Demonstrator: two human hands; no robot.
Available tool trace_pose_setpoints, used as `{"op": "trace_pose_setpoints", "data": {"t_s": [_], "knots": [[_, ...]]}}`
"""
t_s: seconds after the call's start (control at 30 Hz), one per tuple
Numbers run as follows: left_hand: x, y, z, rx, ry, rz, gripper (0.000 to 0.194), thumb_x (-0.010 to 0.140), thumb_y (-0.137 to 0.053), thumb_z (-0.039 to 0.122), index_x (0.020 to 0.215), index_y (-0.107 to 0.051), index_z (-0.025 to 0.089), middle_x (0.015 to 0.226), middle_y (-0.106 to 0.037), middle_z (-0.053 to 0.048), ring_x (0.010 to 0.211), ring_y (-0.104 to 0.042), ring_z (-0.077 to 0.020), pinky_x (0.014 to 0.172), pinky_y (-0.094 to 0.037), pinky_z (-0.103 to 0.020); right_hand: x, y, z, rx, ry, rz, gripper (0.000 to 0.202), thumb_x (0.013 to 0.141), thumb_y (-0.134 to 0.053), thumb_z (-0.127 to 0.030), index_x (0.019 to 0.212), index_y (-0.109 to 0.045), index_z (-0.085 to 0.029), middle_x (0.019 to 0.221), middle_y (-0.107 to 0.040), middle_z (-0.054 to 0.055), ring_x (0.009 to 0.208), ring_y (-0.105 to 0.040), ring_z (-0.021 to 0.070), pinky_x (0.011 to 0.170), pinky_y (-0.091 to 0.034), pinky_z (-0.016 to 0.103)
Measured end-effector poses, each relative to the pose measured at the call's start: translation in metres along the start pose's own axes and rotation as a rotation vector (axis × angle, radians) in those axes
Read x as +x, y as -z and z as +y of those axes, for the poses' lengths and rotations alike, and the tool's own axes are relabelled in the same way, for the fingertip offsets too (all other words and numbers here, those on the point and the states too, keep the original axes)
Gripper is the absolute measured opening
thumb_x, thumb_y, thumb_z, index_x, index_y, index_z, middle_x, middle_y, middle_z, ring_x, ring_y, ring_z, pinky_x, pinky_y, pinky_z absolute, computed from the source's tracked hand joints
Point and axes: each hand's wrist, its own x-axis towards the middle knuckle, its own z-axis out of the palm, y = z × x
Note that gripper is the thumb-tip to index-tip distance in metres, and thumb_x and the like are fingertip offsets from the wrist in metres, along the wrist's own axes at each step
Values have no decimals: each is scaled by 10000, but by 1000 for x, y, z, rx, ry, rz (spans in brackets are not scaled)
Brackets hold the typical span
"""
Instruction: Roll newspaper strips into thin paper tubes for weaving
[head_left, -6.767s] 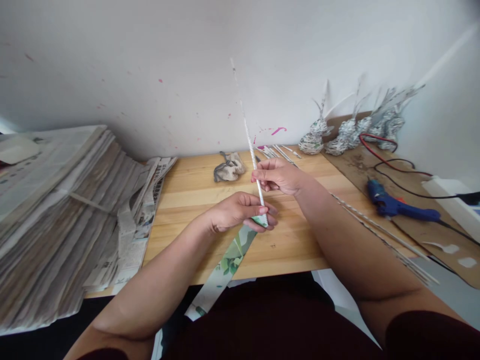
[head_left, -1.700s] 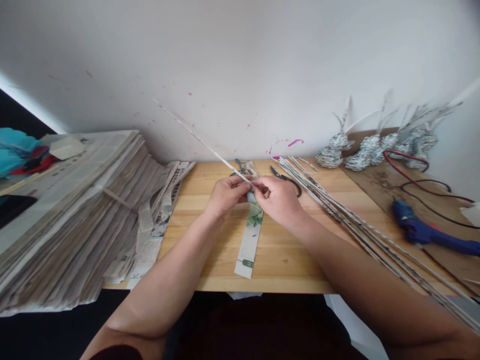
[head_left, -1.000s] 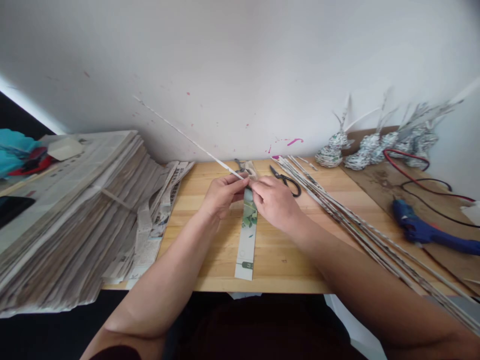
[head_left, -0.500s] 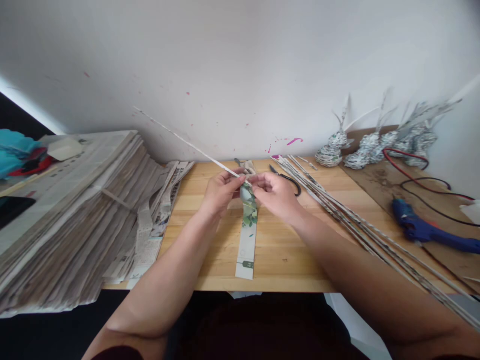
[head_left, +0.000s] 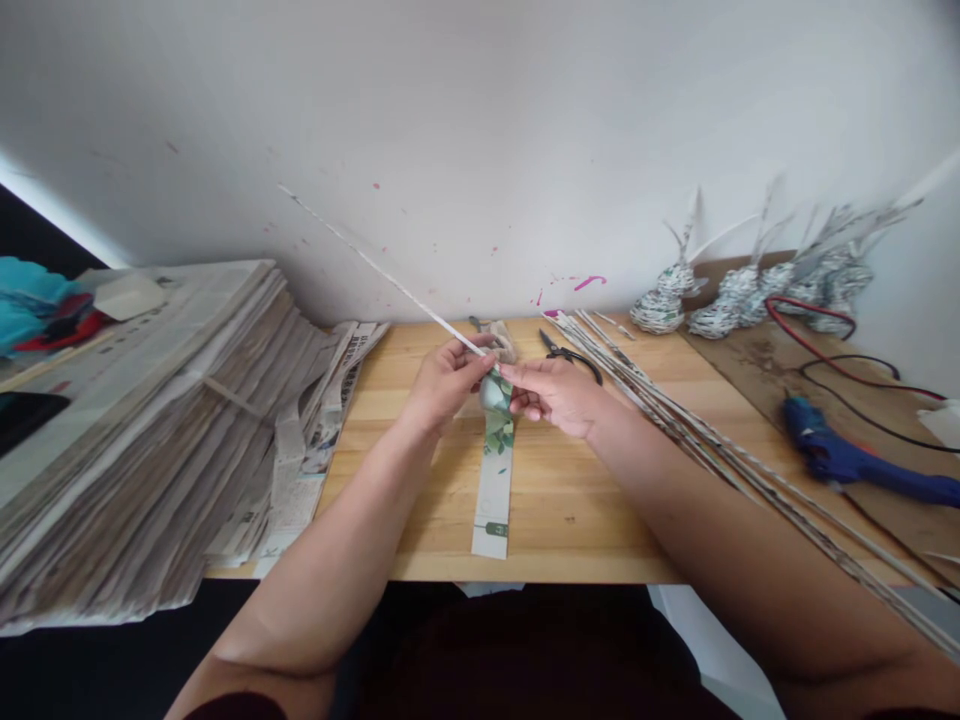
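Note:
A thin white rolled-paper stick (head_left: 382, 272) slants up and left from between my hands. My left hand (head_left: 450, 380) pinches it near its lower end. Close beside it, my right hand (head_left: 555, 393) holds that lower end between thumb and forefinger, its other fingers curled underneath. Below both hands a printed paper strip (head_left: 493, 490) with green leaves lies lengthwise on the wooden table (head_left: 585, 510). Behind the fingers sits a small beige item (head_left: 501, 340), partly hidden. Black-handled scissors (head_left: 566, 352) lie just beyond my right hand.
A tall stack of newspapers (head_left: 150, 440) fills the left side, with loose newspaper strips (head_left: 322, 400) alongside. Several long paper sticks (head_left: 675, 430) lie diagonally at right. Farther right are a blue glue gun (head_left: 847, 455) and woven paper figures (head_left: 660, 300) by the wall.
The stick's far tip has risen and shifted slightly right. My right hand has turned and lowered a little, uncovering more of the scissors. My left hand has barely moved.

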Motion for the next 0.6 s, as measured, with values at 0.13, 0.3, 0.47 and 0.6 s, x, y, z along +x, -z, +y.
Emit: {"op": "trace_pose_setpoints", "data": {"t_s": [0.13, 0.3, 0.47, 0.6], "knots": [[0, 0, 1, 31, 9, 3, 505, 664, -811, 353, 1111, -692, 149, 683, -685, -14, 559, -539, -85, 539, -368, -209, 0, 0, 2, -60, 44, 31, 289, 646, -823, -371, 661, -619, -167, 572, -593, -17, 485, -484, 71, 404, -267, 184], [1, 4, 0, 74, -10, 4, 475, 679, -798, 370, 1093, -706, 157, 672, -682, -12, 554, -525, -86, 506, -339, -205, 1, 1, 0, -45, -18, -3, 292, 685, -792, -415, 702, -636, -169, 645, -636, 8, 509, -526, 81, 398, -271, 184], [1, 4, 1, 83, -24, 2, 459, 674, -801, 376, 1068, -715, 156, 656, -673, -5, 526, -508, -77, 468, -329, -196, 1, 1, -1, -40, -15, 21, 327, 675, -794, -451, 726, -658, -158, 648, -630, 14, 526, -537, 85, 387, -260, 179], [-1, 0, 1, 76, -29, -5, 425, 694, -788, 379, 1047, -718, 154, 696, -689, -18, 522, -526, -76, 450, -361, -188, 1, -2, 1, -170, 90, 105, 318, 701, -766, -443, 714, -649, -147, 604, -610, 8, 517, -535, 87, 403, -293, 186]]}}
